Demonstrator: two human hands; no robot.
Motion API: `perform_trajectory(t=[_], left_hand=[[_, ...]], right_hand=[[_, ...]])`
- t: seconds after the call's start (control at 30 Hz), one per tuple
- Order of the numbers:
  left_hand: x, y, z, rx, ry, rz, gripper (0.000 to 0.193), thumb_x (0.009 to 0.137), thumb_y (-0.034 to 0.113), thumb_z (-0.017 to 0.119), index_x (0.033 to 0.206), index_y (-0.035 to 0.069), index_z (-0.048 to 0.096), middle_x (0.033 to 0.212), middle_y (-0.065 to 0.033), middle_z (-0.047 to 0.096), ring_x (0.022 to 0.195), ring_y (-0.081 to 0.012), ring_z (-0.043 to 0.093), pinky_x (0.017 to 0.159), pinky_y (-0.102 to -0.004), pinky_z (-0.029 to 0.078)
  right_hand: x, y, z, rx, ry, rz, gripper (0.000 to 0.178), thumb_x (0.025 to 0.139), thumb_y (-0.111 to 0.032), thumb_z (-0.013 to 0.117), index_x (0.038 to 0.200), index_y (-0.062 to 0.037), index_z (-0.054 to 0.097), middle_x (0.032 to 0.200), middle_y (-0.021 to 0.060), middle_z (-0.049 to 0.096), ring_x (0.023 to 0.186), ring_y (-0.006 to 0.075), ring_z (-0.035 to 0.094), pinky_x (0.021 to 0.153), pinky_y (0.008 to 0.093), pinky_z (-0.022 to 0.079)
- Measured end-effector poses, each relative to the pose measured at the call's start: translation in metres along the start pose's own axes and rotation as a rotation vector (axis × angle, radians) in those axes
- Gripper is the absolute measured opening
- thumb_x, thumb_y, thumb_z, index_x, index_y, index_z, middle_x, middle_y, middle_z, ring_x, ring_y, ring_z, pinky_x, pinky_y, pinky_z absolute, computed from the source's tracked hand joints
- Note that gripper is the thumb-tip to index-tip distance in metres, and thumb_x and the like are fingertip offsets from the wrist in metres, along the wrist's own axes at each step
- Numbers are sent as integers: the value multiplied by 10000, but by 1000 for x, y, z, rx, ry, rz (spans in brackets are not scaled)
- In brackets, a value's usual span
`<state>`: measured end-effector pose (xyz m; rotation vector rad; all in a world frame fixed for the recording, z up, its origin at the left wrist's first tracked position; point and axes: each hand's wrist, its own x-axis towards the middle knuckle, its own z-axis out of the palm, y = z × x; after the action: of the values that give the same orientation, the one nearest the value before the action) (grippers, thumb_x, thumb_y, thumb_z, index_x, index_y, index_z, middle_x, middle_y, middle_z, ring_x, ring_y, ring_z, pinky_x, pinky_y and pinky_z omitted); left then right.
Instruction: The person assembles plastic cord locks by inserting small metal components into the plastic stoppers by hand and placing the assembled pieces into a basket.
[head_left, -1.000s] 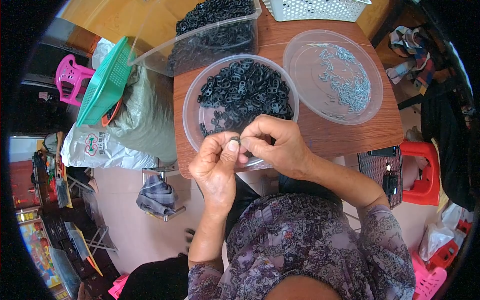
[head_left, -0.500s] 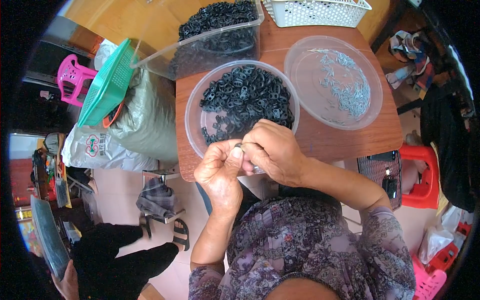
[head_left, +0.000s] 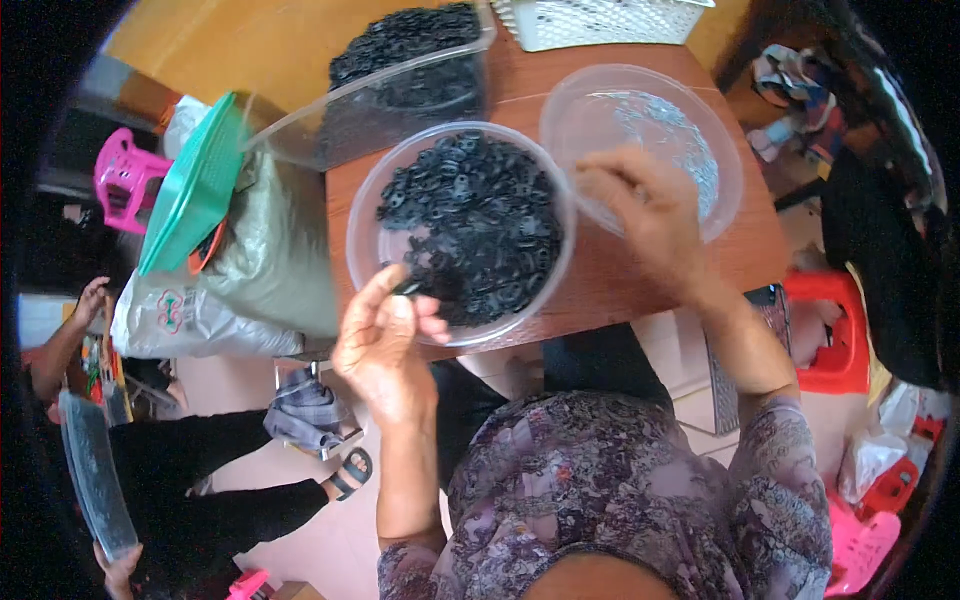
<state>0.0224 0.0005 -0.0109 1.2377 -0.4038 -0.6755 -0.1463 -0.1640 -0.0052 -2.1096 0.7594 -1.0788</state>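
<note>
One dark piece [head_left: 408, 287] sits pinched between thumb and fingers of the left hand [head_left: 387, 350] at the near rim of the round tub [head_left: 360, 240], best held lightly but steadily, while the right hand [head_left: 650, 215], too blurred to tell whether it grips anything, hovers over the clear tray [head_left: 575, 120] of silver pins [head_left: 665, 125].

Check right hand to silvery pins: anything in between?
Nothing visible. The right hand, motion-blurred, is over the clear round tray; the silvery pins spread beyond it and to its right. The black-parts tub sits left, not between. Hand height can't be told.
</note>
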Motion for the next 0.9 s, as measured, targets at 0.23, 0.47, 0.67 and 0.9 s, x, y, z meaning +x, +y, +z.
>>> perform_trajectory(t=[0.23, 0.47, 0.67, 0.9], left_hand=[[-3, 4, -8, -31, -69, -22, 203, 828, 75, 569, 998, -31, 536, 745, -134, 602, 542, -167, 572, 475, -273, 492], [-4, -3, -7, -34, -64, -32, 225, 820, 98, 587, 987, -41, 527, 738, -137, 602, 524, -171, 572, 457, -276, 488], [-9, -8, -5, -47, -59, -51, 225, 819, 101, 588, 981, -44, 530, 727, -138, 612, 529, -175, 581, 461, -273, 495], [-10, -9, -8, -84, -44, -46, 208, 826, 90, 578, 975, -50, 536, 726, -137, 612, 524, -176, 580, 461, -272, 495]], right_hand=[[-30, 29, -56, -22, 58, 145, 97, 732, 0, 608, 828, 6, 617, 785, 99, 603, 741, 186, 577, 672, 285, 452], [-28, 16, -38, -173, -46, -139, 88, 732, 8, 598, 820, -2, 598, 704, 93, 539, 664, 227, 512, 604, 303, 394], [0, 16, 9, -119, -101, -345, 87, 717, -46, 626, 795, -31, 592, 687, 92, 530, 670, 269, 497, 599, 351, 394], [25, 18, 35, -231, -170, -391, 77, 697, -56, 625, 766, -63, 592, 717, 81, 534, 705, 278, 501, 611, 366, 406]])
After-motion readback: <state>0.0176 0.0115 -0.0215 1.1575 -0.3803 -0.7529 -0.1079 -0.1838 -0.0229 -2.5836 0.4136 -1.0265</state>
